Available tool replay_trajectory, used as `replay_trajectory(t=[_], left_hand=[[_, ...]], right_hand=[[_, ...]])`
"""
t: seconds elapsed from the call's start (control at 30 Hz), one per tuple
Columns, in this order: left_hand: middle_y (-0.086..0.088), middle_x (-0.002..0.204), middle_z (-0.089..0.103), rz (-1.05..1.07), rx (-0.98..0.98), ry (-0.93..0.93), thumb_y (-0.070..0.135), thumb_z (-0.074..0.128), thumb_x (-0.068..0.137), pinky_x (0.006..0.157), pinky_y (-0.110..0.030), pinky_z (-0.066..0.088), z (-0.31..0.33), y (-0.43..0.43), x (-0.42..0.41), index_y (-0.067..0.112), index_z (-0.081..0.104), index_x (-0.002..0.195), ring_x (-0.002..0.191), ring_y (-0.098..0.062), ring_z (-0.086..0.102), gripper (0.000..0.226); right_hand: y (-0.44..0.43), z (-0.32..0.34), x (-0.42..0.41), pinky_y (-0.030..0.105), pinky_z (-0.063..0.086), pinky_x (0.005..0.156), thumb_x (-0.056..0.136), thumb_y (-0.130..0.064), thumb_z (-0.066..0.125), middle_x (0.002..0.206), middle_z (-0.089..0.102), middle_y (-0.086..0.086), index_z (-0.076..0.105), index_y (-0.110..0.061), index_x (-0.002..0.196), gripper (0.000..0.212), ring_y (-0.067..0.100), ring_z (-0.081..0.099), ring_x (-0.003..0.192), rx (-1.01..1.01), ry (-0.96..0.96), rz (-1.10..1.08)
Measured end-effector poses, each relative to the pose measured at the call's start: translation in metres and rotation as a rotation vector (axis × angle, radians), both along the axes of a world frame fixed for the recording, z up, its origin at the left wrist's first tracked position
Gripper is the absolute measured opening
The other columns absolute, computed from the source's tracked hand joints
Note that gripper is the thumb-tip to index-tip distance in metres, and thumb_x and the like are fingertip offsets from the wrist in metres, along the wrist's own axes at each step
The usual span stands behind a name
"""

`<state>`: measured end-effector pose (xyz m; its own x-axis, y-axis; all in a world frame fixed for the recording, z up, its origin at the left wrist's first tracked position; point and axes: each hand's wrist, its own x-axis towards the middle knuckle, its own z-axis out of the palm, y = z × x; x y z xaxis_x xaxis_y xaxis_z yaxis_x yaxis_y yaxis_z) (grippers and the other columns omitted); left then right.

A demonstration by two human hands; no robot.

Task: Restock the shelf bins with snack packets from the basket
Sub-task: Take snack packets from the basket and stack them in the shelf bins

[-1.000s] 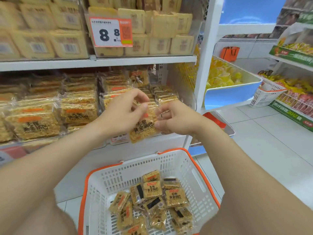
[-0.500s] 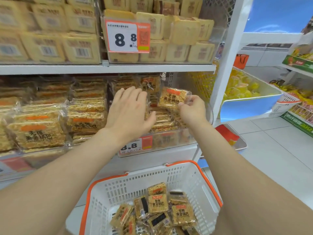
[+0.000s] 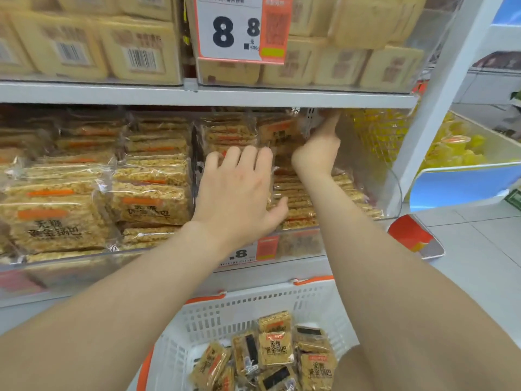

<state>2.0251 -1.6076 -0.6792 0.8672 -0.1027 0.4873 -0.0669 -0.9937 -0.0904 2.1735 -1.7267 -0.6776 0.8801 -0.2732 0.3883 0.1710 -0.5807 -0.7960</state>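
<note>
A white basket (image 3: 253, 309) with an orange rim sits low in front of me and holds several golden snack packets (image 3: 275, 348). Above it, the clear shelf bin (image 3: 393, 190) is filled with stacks of the same packets. My left hand (image 3: 239, 193) lies flat with spread fingers on the stacks at the bin's left side. My right hand (image 3: 318, 149) reaches deep to the back of the bin, just under the upper shelf, and holds one snack packet (image 3: 277, 134) upright by its right edge. Its fingertips are partly hidden.
To the left, another bin (image 3: 70, 258) is packed with larger packets of the same snack. The upper shelf (image 3: 197, 94) carries pale yellow packs and an 8.8 price tag (image 3: 239, 29). A white upright post (image 3: 431, 108) stands at the right, with blue bins of yellow goods beyond it.
My right hand carried the packet from the bin's front to its back. My left hand moved forward and settled on the stacks. The view has come closer to the shelf.
</note>
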Motion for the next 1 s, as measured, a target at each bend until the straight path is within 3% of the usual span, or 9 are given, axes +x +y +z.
replay_trajectory(t=[0.17, 0.27, 0.37, 0.5, 0.67, 0.73, 0.87, 1.0], left_hand=[[-0.006, 0.116, 0.060, -0.003, -0.004, 0.009, 0.064, 0.048, 0.087, 0.089, -0.051, 0.043, -0.001, 0.002, 0.001, 0.011, 0.053, 0.134, 0.105, -0.031, 0.055, 0.072], [-0.007, 0.119, 0.061, -0.010, -0.008, 0.008, 0.065, 0.048, 0.086, 0.091, -0.051, 0.043, -0.002, 0.003, 0.000, 0.010, 0.053, 0.136, 0.107, -0.032, 0.056, 0.074], [-0.006, 0.120, 0.062, -0.021, -0.016, 0.010, 0.065, 0.049, 0.085, 0.094, -0.051, 0.043, -0.002, 0.003, -0.001, 0.011, 0.053, 0.134, 0.108, -0.032, 0.056, 0.074], [-0.006, 0.127, 0.062, -0.042, -0.033, 0.017, 0.066, 0.047, 0.084, 0.098, -0.050, 0.043, -0.002, 0.004, -0.004, 0.011, 0.052, 0.138, 0.113, -0.031, 0.057, 0.077], [-0.007, 0.135, 0.061, -0.061, -0.031, 0.030, 0.067, 0.045, 0.085, 0.101, -0.050, 0.042, -0.001, 0.008, -0.003, 0.011, 0.052, 0.141, 0.118, -0.031, 0.056, 0.080], [-0.006, 0.135, 0.061, -0.062, -0.031, 0.037, 0.069, 0.044, 0.084, 0.102, -0.050, 0.042, -0.001, 0.009, -0.003, 0.012, 0.052, 0.141, 0.119, -0.030, 0.056, 0.081], [-0.005, 0.137, 0.060, -0.069, -0.061, 0.049, 0.070, 0.045, 0.084, 0.106, -0.049, 0.040, 0.001, 0.008, -0.003, 0.013, 0.051, 0.142, 0.123, -0.029, 0.056, 0.081], [-0.005, 0.139, 0.059, -0.079, -0.107, 0.014, 0.068, 0.049, 0.085, 0.109, -0.048, 0.038, 0.001, 0.006, -0.009, 0.013, 0.052, 0.141, 0.127, -0.028, 0.055, 0.079]], right_hand=[[0.014, -0.009, 0.011, 0.027, 0.048, 0.079, 0.088, -0.011, 0.065, 0.112, 0.070, 0.007, 0.052, -0.024, 0.129, 0.045, 0.030, 0.069, 0.100, -0.176, 0.077, 0.127], [0.011, -0.016, 0.010, 0.035, 0.055, 0.079, 0.081, -0.011, 0.070, 0.111, 0.070, 0.011, 0.043, -0.020, 0.136, 0.062, 0.036, 0.068, 0.101, -0.276, 0.013, 0.125], [0.012, -0.016, 0.008, 0.037, 0.050, 0.078, 0.084, -0.006, 0.070, 0.131, 0.055, 0.022, 0.032, -0.024, 0.152, 0.080, 0.043, 0.064, 0.103, -0.380, 0.053, 0.197], [0.017, -0.007, 0.006, 0.042, 0.051, 0.088, 0.087, -0.004, 0.068, 0.149, 0.035, 0.022, 0.034, -0.029, 0.154, 0.079, 0.046, 0.062, 0.111, -0.485, 0.138, 0.201], [0.021, -0.005, 0.011, 0.039, 0.046, 0.088, 0.091, 0.003, 0.056, 0.146, 0.039, 0.020, 0.041, -0.020, 0.147, 0.062, 0.045, 0.060, 0.115, -0.438, 0.132, 0.105], [0.021, -0.006, 0.014, 0.038, 0.046, 0.088, 0.090, -0.002, 0.061, 0.146, 0.042, 0.020, 0.039, -0.022, 0.150, 0.067, 0.044, 0.059, 0.117, -0.465, 0.136, 0.136], [0.010, -0.007, 0.007, 0.047, 0.046, 0.104, 0.087, -0.013, 0.068, 0.142, 0.052, 0.020, 0.038, -0.025, 0.155, 0.075, 0.041, 0.052, 0.129, -0.602, 0.132, 0.162], [-0.006, -0.016, -0.011, 0.050, 0.046, 0.096, 0.084, -0.016, 0.070, 0.133, 0.053, 0.021, 0.034, -0.022, 0.155, 0.080, 0.043, 0.054, 0.119, -0.734, 0.009, 0.033]])
